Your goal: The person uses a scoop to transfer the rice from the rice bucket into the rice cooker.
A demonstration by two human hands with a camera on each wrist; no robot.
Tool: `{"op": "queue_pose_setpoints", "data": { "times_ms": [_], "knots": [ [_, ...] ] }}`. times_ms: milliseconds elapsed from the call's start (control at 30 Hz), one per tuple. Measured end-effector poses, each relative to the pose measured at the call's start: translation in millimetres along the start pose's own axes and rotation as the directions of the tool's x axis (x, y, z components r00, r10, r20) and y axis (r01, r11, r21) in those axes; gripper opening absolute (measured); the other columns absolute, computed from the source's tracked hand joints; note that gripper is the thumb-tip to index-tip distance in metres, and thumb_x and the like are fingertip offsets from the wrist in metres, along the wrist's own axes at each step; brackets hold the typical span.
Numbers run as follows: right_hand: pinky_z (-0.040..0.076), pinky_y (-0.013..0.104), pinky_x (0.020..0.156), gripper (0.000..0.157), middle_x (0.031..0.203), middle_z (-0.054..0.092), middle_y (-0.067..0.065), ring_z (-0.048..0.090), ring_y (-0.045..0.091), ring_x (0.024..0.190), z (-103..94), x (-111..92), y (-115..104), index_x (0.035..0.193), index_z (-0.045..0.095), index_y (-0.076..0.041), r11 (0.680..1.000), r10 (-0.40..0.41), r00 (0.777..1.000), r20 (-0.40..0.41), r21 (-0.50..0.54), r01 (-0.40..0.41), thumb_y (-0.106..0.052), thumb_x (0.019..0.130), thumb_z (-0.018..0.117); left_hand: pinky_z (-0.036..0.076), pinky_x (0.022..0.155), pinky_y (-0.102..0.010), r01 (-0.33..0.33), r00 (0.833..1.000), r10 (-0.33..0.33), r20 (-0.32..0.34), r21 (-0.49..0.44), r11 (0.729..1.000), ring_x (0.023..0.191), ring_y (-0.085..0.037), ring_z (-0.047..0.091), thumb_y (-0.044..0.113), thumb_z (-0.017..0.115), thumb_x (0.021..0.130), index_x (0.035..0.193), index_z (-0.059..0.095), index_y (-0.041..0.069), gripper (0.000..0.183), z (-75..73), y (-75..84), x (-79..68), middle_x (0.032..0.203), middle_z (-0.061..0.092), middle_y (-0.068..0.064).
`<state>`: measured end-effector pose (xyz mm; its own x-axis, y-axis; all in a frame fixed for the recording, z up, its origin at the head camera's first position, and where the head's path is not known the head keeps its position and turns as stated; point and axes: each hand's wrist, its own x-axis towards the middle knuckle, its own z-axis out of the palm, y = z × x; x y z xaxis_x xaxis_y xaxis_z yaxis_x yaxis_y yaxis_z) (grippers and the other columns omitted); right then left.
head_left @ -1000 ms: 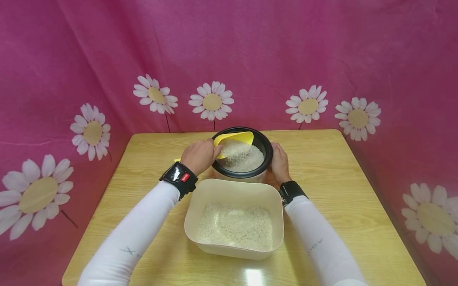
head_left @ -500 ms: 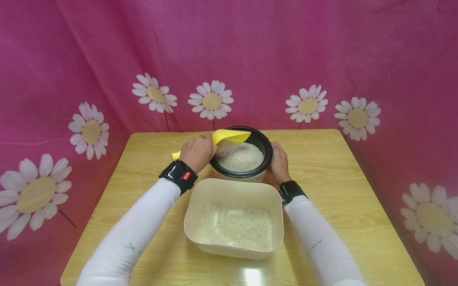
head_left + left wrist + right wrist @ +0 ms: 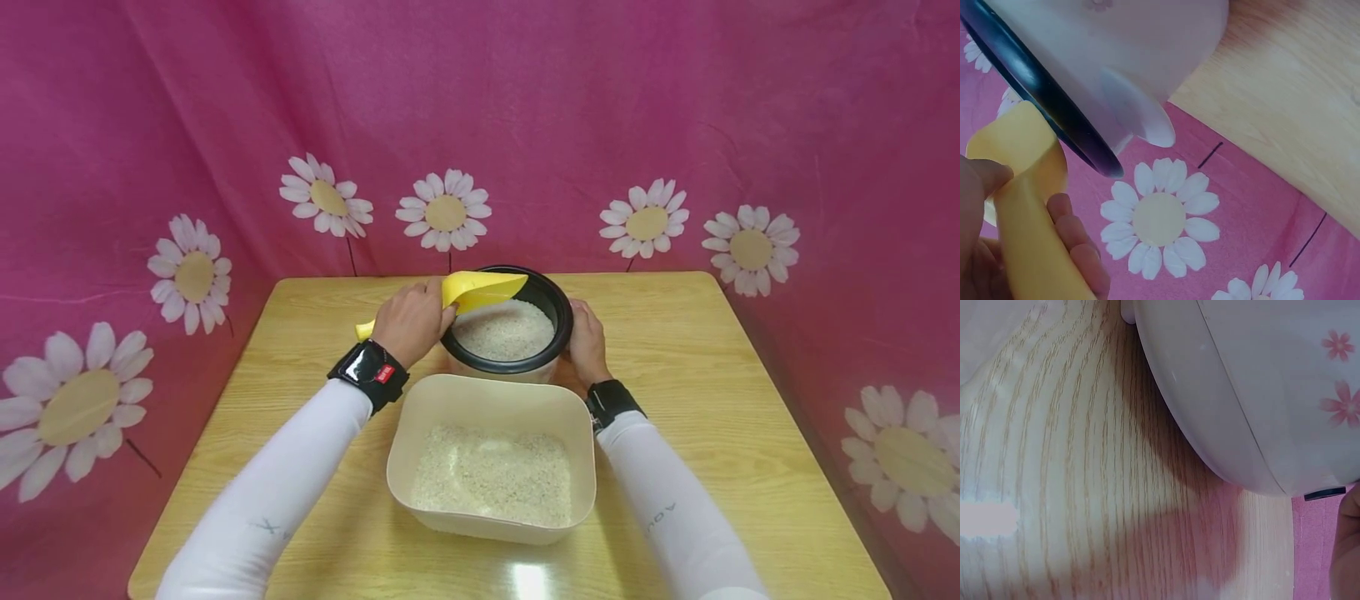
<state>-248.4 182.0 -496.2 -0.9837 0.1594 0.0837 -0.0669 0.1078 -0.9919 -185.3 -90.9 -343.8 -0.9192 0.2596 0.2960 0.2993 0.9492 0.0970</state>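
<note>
My left hand (image 3: 411, 325) grips the handle of a yellow scoop (image 3: 483, 290). Its bowl is tipped on its side over the left part of a rice cooker's black rim (image 3: 561, 321). White rice (image 3: 506, 331) lies inside the cooker. In the left wrist view, thumb and fingers wrap the scoop handle (image 3: 1032, 237) beside the cooker's pale body (image 3: 1085, 56). On the cooker's right side, my right hand (image 3: 588, 342) holds it; most of those fingers are hidden. Only an edge of that hand (image 3: 1347, 544) shows in the right wrist view, near the white, pink-flowered cooker body (image 3: 1229, 394).
A cream plastic bin (image 3: 405, 467) with more rice (image 3: 495, 475) stands in front of the cooker, between my forearms. Both sit on a light wooden table (image 3: 690, 400). A pink flowered cloth (image 3: 525, 125) hangs behind the table and along both sides.
Rice was falling from the scoop into the cooker a second ago; now none is seen falling. My left hand has turned the scoop further over and shifted slightly left. The right hand stays put.
</note>
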Motion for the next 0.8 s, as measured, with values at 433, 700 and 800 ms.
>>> {"op": "queue_pose_setpoints", "data": {
  "times_ms": [433, 700, 800],
  "knots": [
    [0.039, 0.021, 0.064, 0.044, 0.077, 0.053, -0.012, 0.049, 0.006, 0.070, 1.5, 1.1, 1.6, 0.120, 0.065, -0.014, 1.000, -0.009, 1.000, -0.021, -0.013, 0.009, -0.045, 0.109, 0.035, 0.028, 0.044, -0.024, -0.052, 0.992, 0.058, 0.114, -0.047, 0.998, 0.047, -0.018, 0.044, 0.030, 0.049, 0.104, 0.093, 0.056, 0.004, 0.029, -9.0, 10.2, -27.9, 0.061, 0.043, -0.001],
    [0.043, 0.019, 0.076, 0.042, 0.090, 0.057, -0.011, 0.051, 0.008, 0.086, -1.6, -8.8, -18.6, 0.126, 0.061, -0.010, 0.999, 0.033, 0.999, 0.034, -0.001, -0.033, -0.036, 0.111, 0.032, 0.028, 0.045, -0.024, -0.114, 0.973, 0.138, 0.184, -0.132, 0.985, 0.046, -0.014, 0.041, 0.026, 0.050, 0.102, 0.087, 0.054, 0.007, 0.024, -13.5, 19.6, -50.8, 0.060, 0.045, 0.001],
    [0.045, 0.016, 0.086, 0.043, 0.100, 0.059, -0.012, 0.053, 0.007, 0.096, -3.1, -16.5, -32.7, 0.129, 0.060, -0.008, 0.999, 0.032, 0.998, 0.049, -0.018, -0.031, -0.032, 0.111, 0.031, 0.029, 0.047, -0.024, -0.109, 0.965, 0.145, 0.218, -0.169, 0.980, 0.048, -0.014, 0.041, 0.027, 0.050, 0.102, 0.087, 0.055, 0.009, 0.024, -14.4, 21.1, -61.3, 0.061, 0.046, 0.001]
  ]
}}
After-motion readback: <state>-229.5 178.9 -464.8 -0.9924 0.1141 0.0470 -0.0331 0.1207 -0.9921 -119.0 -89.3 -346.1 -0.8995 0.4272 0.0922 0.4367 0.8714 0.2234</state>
